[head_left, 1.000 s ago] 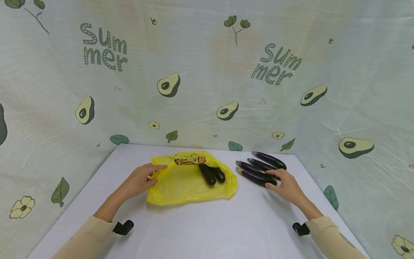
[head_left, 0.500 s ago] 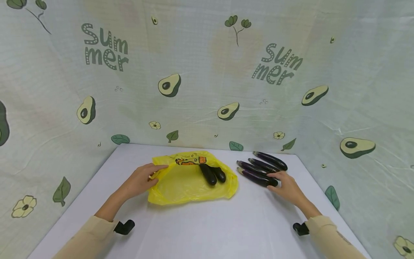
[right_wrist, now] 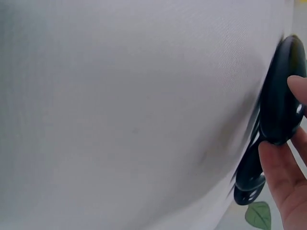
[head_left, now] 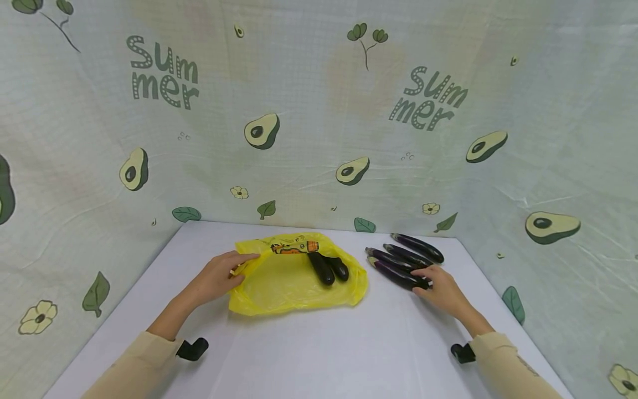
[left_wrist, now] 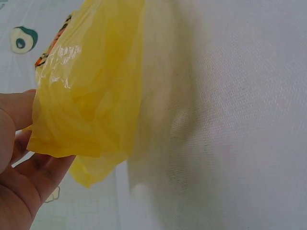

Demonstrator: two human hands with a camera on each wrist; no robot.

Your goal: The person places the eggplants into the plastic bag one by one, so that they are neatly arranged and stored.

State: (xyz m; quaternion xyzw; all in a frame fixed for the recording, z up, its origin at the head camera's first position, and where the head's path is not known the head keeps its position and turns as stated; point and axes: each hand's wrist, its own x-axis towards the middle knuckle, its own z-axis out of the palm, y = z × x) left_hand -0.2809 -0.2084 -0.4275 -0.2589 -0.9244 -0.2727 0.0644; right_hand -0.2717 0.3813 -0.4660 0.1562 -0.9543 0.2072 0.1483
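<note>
In the head view a yellow plastic bag with an orange print lies spread on the table, its mouth facing me. Two dark eggplants lie inside it. My left hand pinches the bag's left edge between thumb and fingers; the left wrist view shows the thin yellow film between them. My right hand grips the blunt end of the nearest eggplant in a group at the right. Up close in the right wrist view, thumb and fingers lie on either side of this glossy eggplant.
Several more eggplants, among them the farthest one, lie side by side just beyond my right hand. The white table runs back to a printed cloth wall, with more cloth at both sides. Black wrist mounts stick out from the sleeves.
My right hand's fingers have settled around the blunt end of the nearest eggplant, which has barely shifted. The left hand and the bag stay as they were.
</note>
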